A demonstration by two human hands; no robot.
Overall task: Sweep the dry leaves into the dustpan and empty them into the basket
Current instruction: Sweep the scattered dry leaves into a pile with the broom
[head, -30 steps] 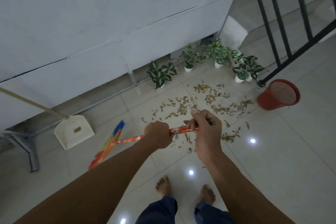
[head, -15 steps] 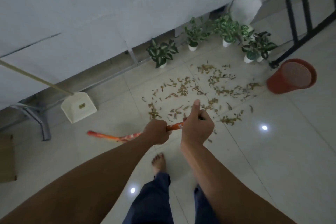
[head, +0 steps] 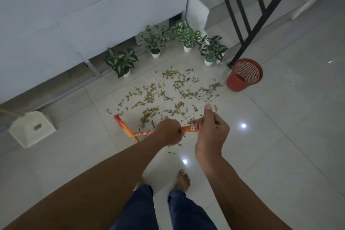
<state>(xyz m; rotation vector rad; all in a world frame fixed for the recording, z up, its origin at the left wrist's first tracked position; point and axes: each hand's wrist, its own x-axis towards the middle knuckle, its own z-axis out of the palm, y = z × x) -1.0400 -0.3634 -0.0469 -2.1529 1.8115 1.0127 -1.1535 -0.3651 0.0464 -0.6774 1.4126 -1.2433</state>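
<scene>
Both hands are gripping the orange broom (head: 188,129) by its handle. The left hand (head: 168,133) is wrapping the shaft in a closed fist, lower down toward the head, with its forearm reaching in from the lower left. The right hand (head: 211,132) is clasping the upper end of the handle, fingers curled around it and the thumb sticking straight up, its forearm coming in from the lower right. The broom's head is lying low at the near left edge of the dry leaves (head: 168,97), which are lying scattered across the pale floor tiles (head: 280,145) ahead of the hands. The white dustpan (head: 32,129) is sitting on the floor well to the left, apart from the leaves, by the wall. The red basket (head: 244,74) is standing upright just beyond the right edge of the leaves, at the foot of a black railing (head: 248,30). Potted plants (head: 155,41) are lining the wall behind the leaves. A bare foot (head: 183,179) is showing below the hands.
</scene>
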